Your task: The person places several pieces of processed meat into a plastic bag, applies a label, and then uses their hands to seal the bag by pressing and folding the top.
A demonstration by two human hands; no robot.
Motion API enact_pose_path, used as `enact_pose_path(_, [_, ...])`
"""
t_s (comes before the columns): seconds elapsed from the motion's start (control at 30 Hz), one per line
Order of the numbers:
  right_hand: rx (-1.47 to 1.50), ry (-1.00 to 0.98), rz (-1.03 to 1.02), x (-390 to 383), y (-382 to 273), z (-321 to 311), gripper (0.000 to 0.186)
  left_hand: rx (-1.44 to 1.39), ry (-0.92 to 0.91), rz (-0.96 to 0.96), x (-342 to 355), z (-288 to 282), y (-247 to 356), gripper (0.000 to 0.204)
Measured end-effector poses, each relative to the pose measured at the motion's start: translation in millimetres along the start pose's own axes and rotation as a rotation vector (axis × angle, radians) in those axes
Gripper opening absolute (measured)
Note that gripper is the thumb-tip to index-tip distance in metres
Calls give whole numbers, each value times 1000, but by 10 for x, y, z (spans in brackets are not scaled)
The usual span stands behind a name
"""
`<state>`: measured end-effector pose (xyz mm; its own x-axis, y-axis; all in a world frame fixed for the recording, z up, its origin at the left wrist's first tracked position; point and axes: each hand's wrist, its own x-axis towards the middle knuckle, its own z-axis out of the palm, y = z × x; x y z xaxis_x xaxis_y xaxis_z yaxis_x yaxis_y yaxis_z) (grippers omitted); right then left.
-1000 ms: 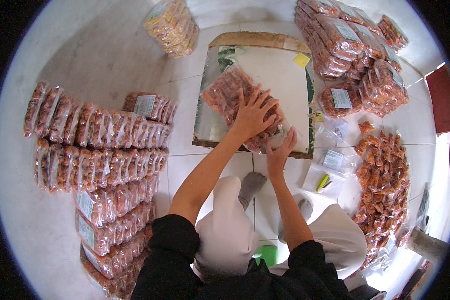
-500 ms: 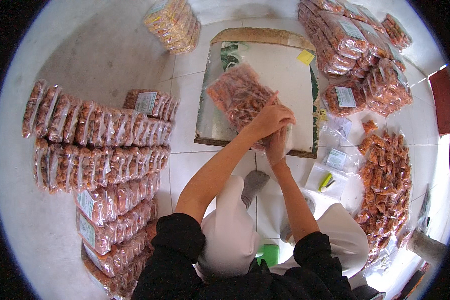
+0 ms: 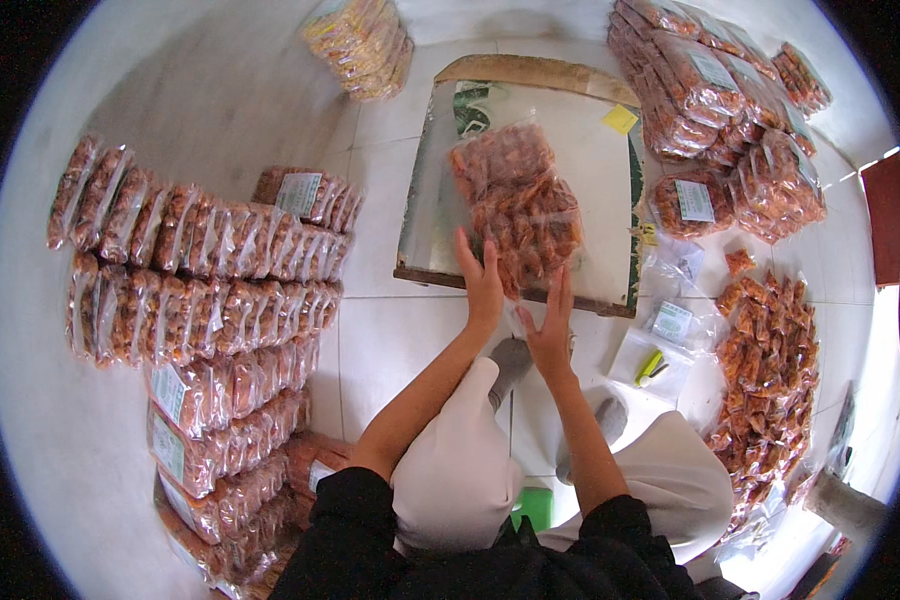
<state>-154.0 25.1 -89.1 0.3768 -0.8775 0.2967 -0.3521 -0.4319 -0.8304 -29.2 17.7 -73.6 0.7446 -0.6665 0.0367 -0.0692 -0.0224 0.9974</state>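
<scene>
A clear plastic bag (image 3: 525, 215) filled with reddish-brown snack packets lies flat on a low white-topped board (image 3: 600, 180). My left hand (image 3: 482, 285) rests along the bag's near left side, fingers stretched out. At the bag's near end, my right hand (image 3: 552, 330) has its fingers apart and touches the plastic, beside its loose mouth. Neither hand is closed round anything.
Stacked filled bags (image 3: 200, 240) line the left side. More labelled bags (image 3: 705, 85) are piled at the far right, above a heap of small packets (image 3: 770, 370). A yellow-green cutter (image 3: 651, 367) lies on white plastic. Yellowish packs (image 3: 360, 50) stand at the back.
My hands, which were crossed together over the bag's near end, have parted and spread. The bag has turned straighter and shifted to the right on the board.
</scene>
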Motion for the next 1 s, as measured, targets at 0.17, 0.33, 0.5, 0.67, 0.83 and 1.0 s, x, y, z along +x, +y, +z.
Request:
enact_pose_path(0.17, [-143,-50,-8,110,-117,65,67,-99,-137,-141,-15,64,-62,68])
enact_pose_path(0.33, [63,49,176,362,47,416,63,12,-148,-97,-167,166,-160,65])
enact_pose_path(0.5, [-133,182,46,505,175,512,63,-46,-186,-84,-164,145,-177,64])
enact_pose_path(0.67, [-215,0,-280,395,87,70,65,3,-188,1,-137,138,-269,64])
enact_pose_path(0.83, [-420,-431,-286,328,-1,-990,41,473,-47,57,-108,201,-159,65])
enact_pose_path(1.0, [-688,-432,-170,237,264,-2295,19,382,-268,691,-355,806,798,66])
